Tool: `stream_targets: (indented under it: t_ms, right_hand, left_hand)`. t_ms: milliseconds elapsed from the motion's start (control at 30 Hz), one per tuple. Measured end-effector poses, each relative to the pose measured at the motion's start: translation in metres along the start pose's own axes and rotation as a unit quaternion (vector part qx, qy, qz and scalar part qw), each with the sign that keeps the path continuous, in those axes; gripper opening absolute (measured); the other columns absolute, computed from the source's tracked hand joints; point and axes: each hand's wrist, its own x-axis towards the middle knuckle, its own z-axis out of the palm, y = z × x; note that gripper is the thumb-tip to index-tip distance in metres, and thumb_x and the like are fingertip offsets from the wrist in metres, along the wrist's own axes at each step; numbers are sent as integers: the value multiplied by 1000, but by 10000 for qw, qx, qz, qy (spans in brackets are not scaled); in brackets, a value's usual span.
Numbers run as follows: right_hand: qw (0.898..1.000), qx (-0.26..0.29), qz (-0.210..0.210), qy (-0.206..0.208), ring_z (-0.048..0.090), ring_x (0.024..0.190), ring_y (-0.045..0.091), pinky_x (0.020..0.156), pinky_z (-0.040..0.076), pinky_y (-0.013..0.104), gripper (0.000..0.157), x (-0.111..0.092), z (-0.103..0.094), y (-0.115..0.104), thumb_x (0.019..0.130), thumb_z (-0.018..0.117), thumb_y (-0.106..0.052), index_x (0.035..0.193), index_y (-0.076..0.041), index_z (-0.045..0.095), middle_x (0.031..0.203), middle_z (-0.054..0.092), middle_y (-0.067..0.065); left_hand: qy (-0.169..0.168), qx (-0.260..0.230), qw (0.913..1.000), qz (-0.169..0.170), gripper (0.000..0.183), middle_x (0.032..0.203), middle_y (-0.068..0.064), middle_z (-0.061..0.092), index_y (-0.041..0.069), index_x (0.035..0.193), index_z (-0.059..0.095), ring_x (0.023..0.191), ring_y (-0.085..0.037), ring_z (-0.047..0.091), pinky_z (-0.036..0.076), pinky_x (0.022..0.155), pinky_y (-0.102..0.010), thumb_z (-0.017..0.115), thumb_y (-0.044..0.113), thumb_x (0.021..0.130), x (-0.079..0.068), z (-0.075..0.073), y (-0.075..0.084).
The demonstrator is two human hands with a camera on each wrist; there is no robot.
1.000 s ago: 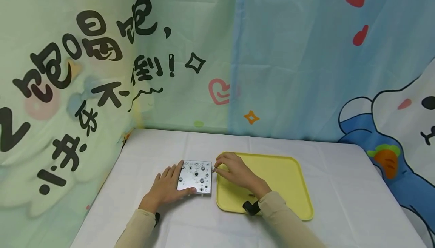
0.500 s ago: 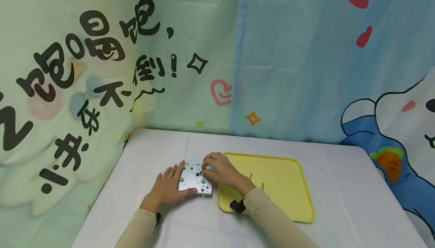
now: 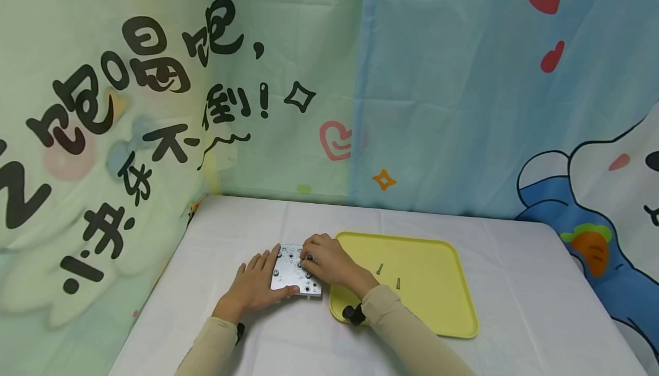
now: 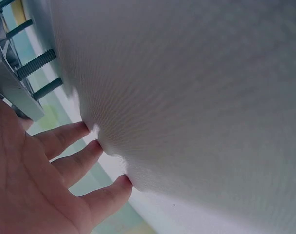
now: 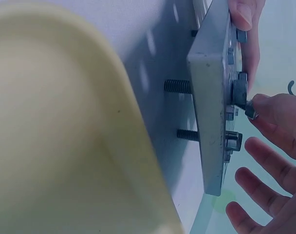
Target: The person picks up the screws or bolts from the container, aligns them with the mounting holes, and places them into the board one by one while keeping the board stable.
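Observation:
A silver metal plate (image 3: 290,284) with several bolts through it stands on the white cloth. Threaded bolt ends (image 5: 178,87) stick out of its underside in the right wrist view. My left hand (image 3: 255,284) steadies the plate's left side, fingers spread and straight, thumb over the near edge. In the left wrist view three of its fingertips (image 4: 123,181) press the cloth. My right hand (image 3: 332,261) is over the plate's right part. Between its thumb and forefinger it pinches a small bolt (image 5: 250,110), beside a larger bolt head (image 5: 240,91); the other fingers are spread.
A yellow tray (image 3: 437,307) lies close to the plate's right side. Two loose bolts are in it, one bolt (image 3: 380,269) farther back and another bolt (image 3: 398,283) nearer. Printed curtains (image 3: 437,107) hang behind the table (image 3: 540,284).
My right hand has moved left from the tray's edge to over the plate with the small bolt, uncovering two bolts in the tray. My left hand has stayed at the plate.

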Motion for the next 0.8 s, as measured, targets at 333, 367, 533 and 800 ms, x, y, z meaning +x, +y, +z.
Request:
stream_targets:
  t_ms: [333, 367, 533, 800]
  right_hand:
    - [9997, -32, 3, 230, 56, 111, 26, 94, 47, 48, 8, -10, -8, 1, 95, 70, -19, 101, -14, 72, 117, 63, 4]
    - [9997, 13, 33, 261, 56, 111, 26, 94, 46, 48, 7, -13, -10, 2, 95, 70, -18, 101, -14, 72, 117, 63, 4]
    - [9986, 162, 177, 464, 55, 114, 29, 96, 44, 51, 7, -32, -25, 9, 95, 71, -15, 101, -11, 72, 118, 62, 6]
    - [9957, -10, 191, 907, 56, 113, 33, 90, 46, 56, 9, -74, -44, 36, 91, 75, -11, 100, -8, 72, 118, 63, 10]
  left_hand:
    - [0, -23, 10000, 1, 113, 157, -21, 34, 12, 161, 19, 143, -40, 32, 26, 110, -65, 51, 85, 80, 0, 2, 2]
    - [-3, -32, 10000, -2, 113, 157, -21, 33, 12, 161, 19, 143, -40, 31, 26, 110, -65, 51, 84, 80, 0, 2, 2]
    - [-8, -35, 10000, -21, 114, 157, -21, 33, 12, 161, 18, 143, -40, 31, 25, 111, -65, 52, 84, 80, 0, 4, 2]
    - [-13, -27, 10000, -57, 114, 158, -21, 32, 12, 161, 18, 144, -40, 30, 24, 111, -65, 53, 84, 79, 0, 6, 0]
